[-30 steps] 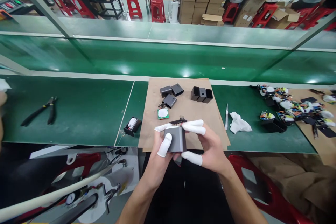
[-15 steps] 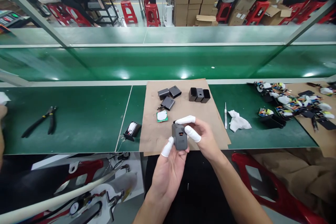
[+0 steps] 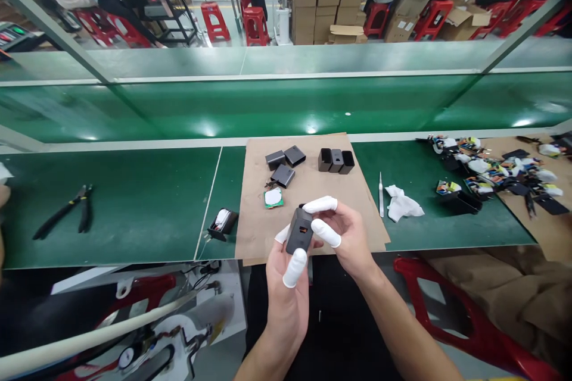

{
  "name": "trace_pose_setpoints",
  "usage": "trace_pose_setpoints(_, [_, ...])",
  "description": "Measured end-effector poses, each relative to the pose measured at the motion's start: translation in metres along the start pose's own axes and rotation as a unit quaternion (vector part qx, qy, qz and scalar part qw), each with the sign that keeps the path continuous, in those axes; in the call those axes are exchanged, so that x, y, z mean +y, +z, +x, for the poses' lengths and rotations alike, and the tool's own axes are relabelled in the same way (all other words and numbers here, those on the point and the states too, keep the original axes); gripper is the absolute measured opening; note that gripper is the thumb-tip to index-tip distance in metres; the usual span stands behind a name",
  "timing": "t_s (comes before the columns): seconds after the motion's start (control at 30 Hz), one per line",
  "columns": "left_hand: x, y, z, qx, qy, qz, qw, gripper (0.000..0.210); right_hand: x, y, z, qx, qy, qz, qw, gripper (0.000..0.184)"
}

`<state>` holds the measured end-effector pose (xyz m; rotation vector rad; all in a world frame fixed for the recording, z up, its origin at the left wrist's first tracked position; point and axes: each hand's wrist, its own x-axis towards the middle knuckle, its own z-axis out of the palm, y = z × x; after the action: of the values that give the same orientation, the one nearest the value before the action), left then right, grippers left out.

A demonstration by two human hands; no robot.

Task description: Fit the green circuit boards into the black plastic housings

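A small black plastic housing (image 3: 299, 231) with a slot in its face is held up over the front of the brown paper. My left hand (image 3: 288, 286) grips it from below, white finger cots on its thumb and a fingertip. My right hand (image 3: 346, 235), also in white finger cots, has its fingertips closed against the top and right side. Behind them lies a green circuit board (image 3: 273, 197) with a white pad. Three dark housings, one of them a grey-black case (image 3: 283, 175), lie beyond it. Three more black housings (image 3: 336, 161) stand in a row at right.
Pliers (image 3: 67, 211) and an open black case (image 3: 222, 224) lie left of the brown paper (image 3: 313, 187). A white-handled tool (image 3: 381, 194), a crumpled tissue (image 3: 403, 203) and a heap of circuit assemblies (image 3: 487, 169) are at right. A red stool (image 3: 451, 303) stands below.
The housing has tilted and shifted slightly left. My left thumb has moved from its left side to its lower front, while my right fingers stay at the top and right.
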<state>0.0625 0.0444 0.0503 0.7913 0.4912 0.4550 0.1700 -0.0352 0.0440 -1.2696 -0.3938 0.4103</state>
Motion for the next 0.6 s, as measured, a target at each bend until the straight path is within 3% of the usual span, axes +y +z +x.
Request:
trace_pose_setpoints(0.27, [-0.004,-0.009,0.004,0.049,0.045,0.039,0.997,0.042,-0.001,0.001,-0.003,-0.022,0.039,0.009,0.999,0.026])
trace_pose_setpoints(0.6, [-0.012,-0.015,0.002,0.086,0.072,0.059,0.992,0.051,-0.006,0.006,-0.007,-0.011,0.002,0.045,0.999,0.016])
